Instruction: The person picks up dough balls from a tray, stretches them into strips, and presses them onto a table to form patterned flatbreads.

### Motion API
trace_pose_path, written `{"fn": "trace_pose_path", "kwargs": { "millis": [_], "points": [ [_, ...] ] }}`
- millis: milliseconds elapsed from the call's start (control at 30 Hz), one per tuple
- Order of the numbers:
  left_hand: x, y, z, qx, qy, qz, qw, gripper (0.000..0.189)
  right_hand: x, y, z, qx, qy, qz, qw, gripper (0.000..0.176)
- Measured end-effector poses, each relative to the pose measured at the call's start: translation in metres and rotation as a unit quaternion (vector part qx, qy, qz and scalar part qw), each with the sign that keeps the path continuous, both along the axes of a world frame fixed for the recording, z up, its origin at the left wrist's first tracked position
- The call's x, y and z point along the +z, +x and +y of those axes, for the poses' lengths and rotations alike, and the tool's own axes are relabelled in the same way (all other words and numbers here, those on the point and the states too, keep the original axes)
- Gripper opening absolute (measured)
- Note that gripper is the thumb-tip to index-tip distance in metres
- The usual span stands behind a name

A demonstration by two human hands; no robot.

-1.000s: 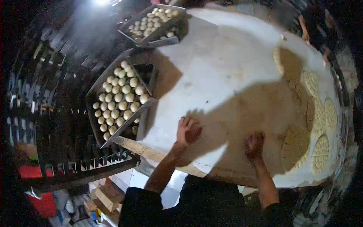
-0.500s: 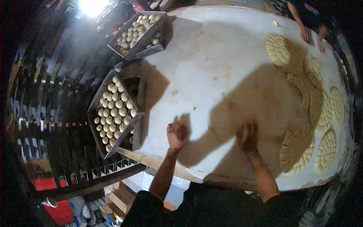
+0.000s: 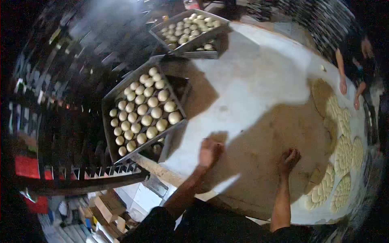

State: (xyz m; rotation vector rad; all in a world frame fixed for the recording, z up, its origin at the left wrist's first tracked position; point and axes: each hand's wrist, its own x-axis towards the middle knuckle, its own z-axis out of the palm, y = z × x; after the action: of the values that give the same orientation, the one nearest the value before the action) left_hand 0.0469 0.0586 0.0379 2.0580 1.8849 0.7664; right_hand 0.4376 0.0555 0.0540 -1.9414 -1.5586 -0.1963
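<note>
My left hand [image 3: 211, 153] is over the pale table [image 3: 243, 95], right of the nearer tray, with its fingers curled in. Whatever is under that palm is hidden. Farther right, in my shadow, my right hand [image 3: 289, 161] is also closed, its fingers bent down toward the tabletop; I cannot make out anything in it. Rows of round dough balls [image 3: 142, 109] fill the nearer metal tray [image 3: 107, 131], which sits tilted on another tray. Flat rounds of dough cut into segments [image 3: 343, 156] lie to the right of my right hand.
A second stack of trays [image 3: 188, 54] with dough balls stands at the far left table edge. Another person's hand [image 3: 343, 87] rests near the far right edge, close to a small dough piece [image 3: 322, 68]. Cardboard boxes [image 3: 108, 206] are below the table at lower left.
The view has swung left, so the trays appear larger and farther right. My right hand's fingers are more curled than before. My left hand stays curled.
</note>
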Motion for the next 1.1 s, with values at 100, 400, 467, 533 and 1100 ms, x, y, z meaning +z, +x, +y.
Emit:
{"fn": "trace_pose_path", "kwargs": {
  "millis": [100, 400, 467, 533, 1100],
  "points": [
    [0.008, 0.006, -0.026, -0.205, -0.138, -0.005, 0.969, 0.031, -0.011, -0.041, -0.022, 0.053, -0.019, -0.021, 0.998, 0.036],
    [0.168, -0.190, -0.057, -0.323, -0.080, -0.146, 0.932, 0.032, 0.073, -0.024, -0.092, 0.002, -0.411, 0.103, 0.906, 0.023],
    [0.231, -0.284, -0.028, -0.195, 0.008, -0.074, 0.978, 0.031, 0.068, -0.028, -0.052, -0.121, -0.302, 0.440, 0.837, 0.031],
    [0.250, -0.385, 0.018, -0.017, 0.073, 0.075, 0.994, 0.034, 0.102, -0.131, 0.001, 0.033, -0.268, 0.408, 0.872, 0.026],
    [0.197, -0.565, 0.127, 0.071, -0.153, 0.248, 0.954, 0.029, 0.187, -0.752, 0.175, 0.553, -0.109, 0.082, 0.822, 0.039]
  ]
}}
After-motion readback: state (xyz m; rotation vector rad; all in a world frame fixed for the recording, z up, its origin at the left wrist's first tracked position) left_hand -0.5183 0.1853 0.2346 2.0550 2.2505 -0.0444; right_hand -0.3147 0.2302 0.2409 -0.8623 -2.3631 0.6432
